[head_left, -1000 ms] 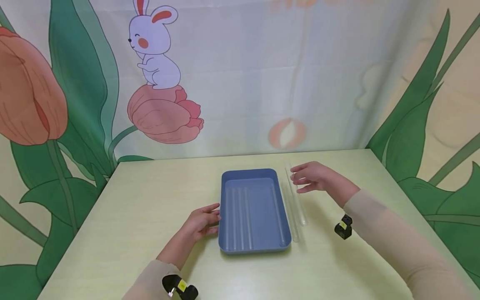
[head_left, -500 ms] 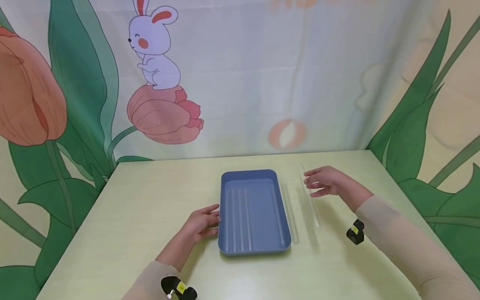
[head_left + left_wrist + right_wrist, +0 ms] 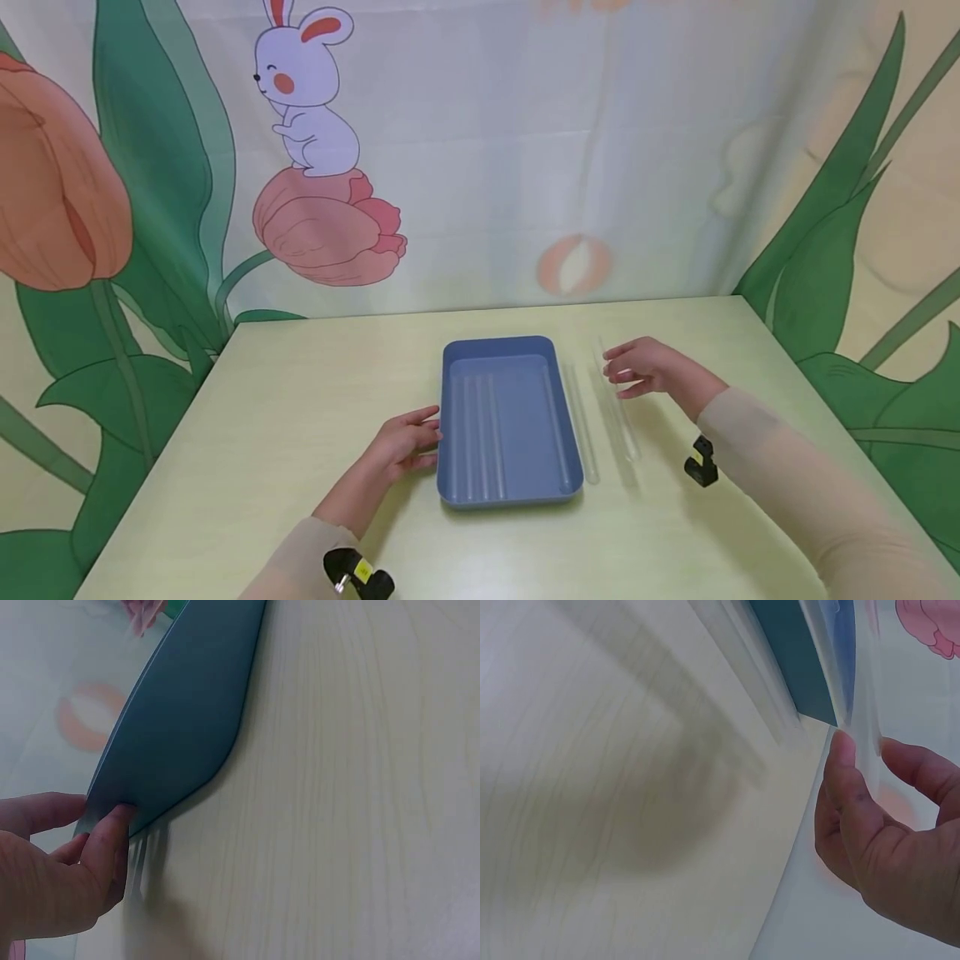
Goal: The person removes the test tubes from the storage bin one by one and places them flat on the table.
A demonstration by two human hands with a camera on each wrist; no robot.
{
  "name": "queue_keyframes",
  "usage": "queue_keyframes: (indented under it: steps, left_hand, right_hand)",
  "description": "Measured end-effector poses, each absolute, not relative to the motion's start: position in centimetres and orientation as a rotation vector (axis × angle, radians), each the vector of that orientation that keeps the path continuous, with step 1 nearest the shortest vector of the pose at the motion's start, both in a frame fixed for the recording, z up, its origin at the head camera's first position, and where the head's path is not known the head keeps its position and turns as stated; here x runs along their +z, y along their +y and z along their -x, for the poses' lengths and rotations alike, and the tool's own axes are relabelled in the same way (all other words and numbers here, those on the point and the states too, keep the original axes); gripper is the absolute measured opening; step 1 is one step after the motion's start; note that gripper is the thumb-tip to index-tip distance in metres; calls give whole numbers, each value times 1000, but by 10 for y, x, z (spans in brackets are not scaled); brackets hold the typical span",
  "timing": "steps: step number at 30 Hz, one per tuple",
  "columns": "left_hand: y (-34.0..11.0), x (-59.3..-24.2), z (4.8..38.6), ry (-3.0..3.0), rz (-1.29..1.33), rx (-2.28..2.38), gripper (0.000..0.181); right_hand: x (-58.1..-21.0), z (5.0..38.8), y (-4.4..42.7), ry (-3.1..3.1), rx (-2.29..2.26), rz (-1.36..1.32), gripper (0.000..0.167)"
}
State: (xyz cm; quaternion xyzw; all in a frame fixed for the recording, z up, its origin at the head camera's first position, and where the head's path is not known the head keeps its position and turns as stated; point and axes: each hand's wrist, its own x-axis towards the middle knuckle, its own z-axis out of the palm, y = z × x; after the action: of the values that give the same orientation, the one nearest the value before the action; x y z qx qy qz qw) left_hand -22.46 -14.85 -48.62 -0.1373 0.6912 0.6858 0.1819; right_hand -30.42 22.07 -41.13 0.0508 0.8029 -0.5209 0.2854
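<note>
A blue rectangular tray (image 3: 517, 433) lies on the table, with several clear tubes (image 3: 480, 437) lengthwise along its left part and a faint clear strip near its right wall. My left hand (image 3: 405, 444) touches the tray's left side with fairly straight fingers; in the left wrist view, its fingertips meet the tray wall (image 3: 176, 712). To the right of the tray, my right hand (image 3: 641, 367) pinches a clear tube (image 3: 624, 425) between thumb and fingers, slightly above the table. Another clear tube (image 3: 583, 433) rests on the table between that hand and the tray.
The pale wooden table (image 3: 322, 375) reaches back to a curtain (image 3: 480, 167) printed with a rabbit and tulips. Small black cameras are strapped to both wrists over beige sleeves (image 3: 787, 483).
My right hand has carried the pinched tube rightward, away from the tray and the other tube, and then shifted slightly back left. The left hand and tray stay put.
</note>
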Motion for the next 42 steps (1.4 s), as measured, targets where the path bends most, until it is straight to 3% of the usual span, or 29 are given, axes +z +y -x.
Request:
queue_keyframes:
  steps: [42]
  left_hand:
    - [-149, -487, 225, 1933, 397, 1944, 58]
  right_hand:
    - [-473, 314, 204, 2184, -1401, -221, 57]
